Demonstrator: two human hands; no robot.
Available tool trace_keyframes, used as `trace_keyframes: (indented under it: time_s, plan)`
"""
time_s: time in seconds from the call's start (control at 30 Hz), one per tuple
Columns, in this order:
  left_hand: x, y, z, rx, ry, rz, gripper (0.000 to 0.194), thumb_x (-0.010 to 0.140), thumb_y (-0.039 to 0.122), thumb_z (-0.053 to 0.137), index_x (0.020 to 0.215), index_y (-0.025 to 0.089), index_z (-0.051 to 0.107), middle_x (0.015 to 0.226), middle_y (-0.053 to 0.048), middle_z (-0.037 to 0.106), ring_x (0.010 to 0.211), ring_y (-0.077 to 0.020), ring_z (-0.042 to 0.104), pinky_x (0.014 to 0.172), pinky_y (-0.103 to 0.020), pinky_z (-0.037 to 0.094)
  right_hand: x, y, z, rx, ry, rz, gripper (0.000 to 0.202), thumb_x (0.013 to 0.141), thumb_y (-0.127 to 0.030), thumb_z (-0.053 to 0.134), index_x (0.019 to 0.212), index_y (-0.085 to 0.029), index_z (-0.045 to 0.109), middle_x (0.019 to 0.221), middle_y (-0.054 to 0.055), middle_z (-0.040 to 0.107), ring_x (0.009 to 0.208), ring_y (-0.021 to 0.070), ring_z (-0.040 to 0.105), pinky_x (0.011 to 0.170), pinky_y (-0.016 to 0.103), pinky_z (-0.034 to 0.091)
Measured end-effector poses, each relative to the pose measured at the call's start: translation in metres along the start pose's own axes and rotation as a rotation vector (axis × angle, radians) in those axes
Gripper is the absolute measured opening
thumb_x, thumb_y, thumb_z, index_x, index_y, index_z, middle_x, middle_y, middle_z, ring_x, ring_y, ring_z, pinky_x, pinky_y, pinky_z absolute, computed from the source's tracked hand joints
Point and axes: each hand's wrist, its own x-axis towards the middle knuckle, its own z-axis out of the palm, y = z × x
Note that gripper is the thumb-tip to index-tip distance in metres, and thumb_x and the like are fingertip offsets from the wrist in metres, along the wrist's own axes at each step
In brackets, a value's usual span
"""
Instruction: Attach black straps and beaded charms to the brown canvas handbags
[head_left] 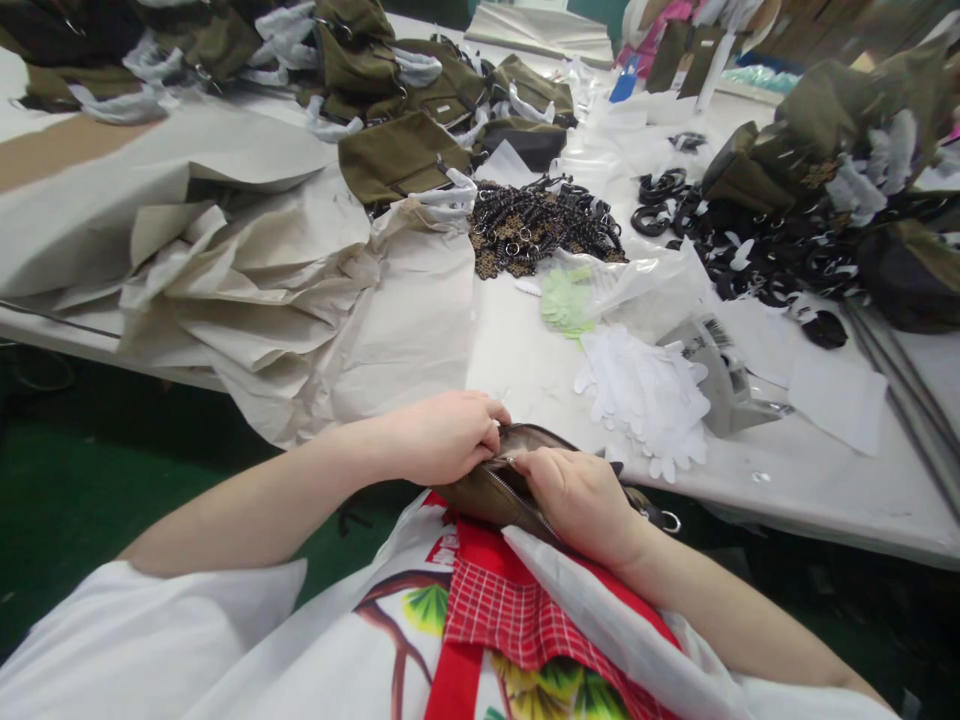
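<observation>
1. White lettering point(444, 550) on our apron point(469, 555): partly folded away, we cannot read it
2. Barcode point(718, 335) on the greyish packet point(724, 390): too blurred for us to make out
3. Brownish-olive bag point(480, 497), mouth unzipped, lies between our two hands, near the table point(499, 345) edge
4. Our left hand point(446, 435) pinches its rim at the left end
5. Our right hand point(581, 495) grips its other side, fingers curled at the zip point(517, 497)
</observation>
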Motion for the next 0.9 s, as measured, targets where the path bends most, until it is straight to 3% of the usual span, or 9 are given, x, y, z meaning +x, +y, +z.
trace_keyframes:
  time_s: [0.2, 0.4, 0.57, 0.73, 0.77, 0.83, 0.9]
  plan:
    - [0.003, -0.001, 0.002, -0.029, 0.05, 0.002, 0.019, 0.085, 0.025, 0.058, 0.08, 0.022, 0.076, 0.115, -0.005, 0.068, 0.102, -0.022, 0.064, 0.093, -0.03, 0.047, 0.002, 0.004, 0.004, 0.095, -0.027, 0.109, 0.022, 0.097, -0.021, 0.042, 0.088, -0.017, 0.061, 0.074, 0.006, 0.067, 0.068, 0.0178, 0.062, 0.063, 0.028, 0.039]
    - [0.004, 0.005, 0.003, -0.021, 0.105, -0.044, 0.025, 0.088, 0.018, 0.05, 0.079, 0.02, 0.074, 0.106, -0.004, 0.071, 0.092, -0.0186, 0.067, 0.089, -0.029, 0.049, 0.009, 0.006, 0.0, 0.336, -0.085, 0.308, 0.02, 0.097, -0.023, 0.044, 0.091, -0.021, 0.062, 0.084, 0.003, 0.071, 0.075, 0.0174, 0.065, 0.068, 0.027, 0.044]
    - [0.004, 0.008, 0.009, -0.204, 0.349, -0.042, 0.02, 0.087, 0.017, 0.051, 0.077, 0.018, 0.068, 0.105, -0.005, 0.068, 0.094, -0.0153, 0.065, 0.087, -0.026, 0.05, 0.02, 0.007, -0.009, 0.599, -0.014, 0.398, 0.013, 0.091, -0.022, 0.053, 0.093, -0.021, 0.065, 0.085, 0.002, 0.068, 0.079, 0.0176, 0.063, 0.072, 0.029, 0.046]
    - [0.009, 0.008, 0.017, -0.373, 0.646, -0.071, 0.025, 0.09, 0.018, 0.045, 0.072, 0.02, 0.062, 0.098, -0.005, 0.068, 0.089, -0.0146, 0.065, 0.082, -0.026, 0.053, 0.028, 0.007, -0.006, 0.956, 0.115, 0.332, 0.016, 0.086, -0.022, 0.059, 0.092, -0.022, 0.074, 0.093, 0.004, 0.067, 0.092, 0.0176, 0.061, 0.085, 0.03, 0.046]
    - [0.009, 0.008, 0.018, -0.389, 0.702, -0.084, 0.026, 0.091, 0.02, 0.044, 0.072, 0.02, 0.062, 0.096, -0.005, 0.068, 0.088, -0.0149, 0.065, 0.081, -0.027, 0.053, 0.029, 0.007, -0.003, 1.05, 0.127, 0.341, 0.015, 0.086, -0.025, 0.06, 0.087, -0.021, 0.075, 0.091, 0.004, 0.067, 0.088, 0.0163, 0.061, 0.082, 0.028, 0.047]
    - [0.011, 0.006, 0.019, -0.4, 0.798, -0.104, 0.028, 0.093, 0.025, 0.043, 0.072, 0.021, 0.061, 0.093, -0.006, 0.068, 0.087, -0.0161, 0.065, 0.08, -0.028, 0.054, 0.031, 0.011, 0.001, 1.272, 0.087, 0.412, 0.022, 0.087, -0.034, 0.061, 0.082, -0.018, 0.074, 0.082, 0.002, 0.067, 0.063, 0.0101, 0.055, 0.06, 0.022, 0.044]
    - [0.013, 0.003, 0.021, -0.396, 0.862, -0.124, 0.028, 0.093, 0.028, 0.043, 0.073, 0.022, 0.062, 0.093, -0.006, 0.068, 0.088, -0.0175, 0.065, 0.08, -0.03, 0.054, 0.032, 0.014, 0.005, 1.51, 0.005, 0.503, 0.029, 0.085, -0.043, 0.062, 0.083, -0.016, 0.072, 0.072, 0.0, 0.066, 0.042, 0.0039, 0.035, 0.041, 0.02, 0.026]
